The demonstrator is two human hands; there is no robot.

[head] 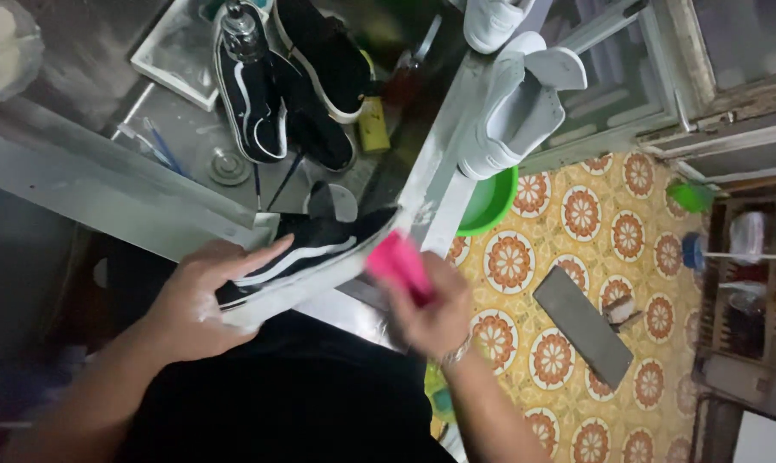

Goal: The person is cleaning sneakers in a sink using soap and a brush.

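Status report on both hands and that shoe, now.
Left hand grips the black shoe. Right hand holds a pink brush at its toe. Nothing between them.

A shoe (306,257) sits between the two hands, over the near edge of the sink (191,141). The left hand (195,300) is on its left, and the right hand (431,304) with a brush (398,264) is on its right. Two more shoes (281,81) lie in the sink behind. Another shoe (512,107) rests on the ledge to the right, with a bowl (489,204) under it on the floor (594,231)
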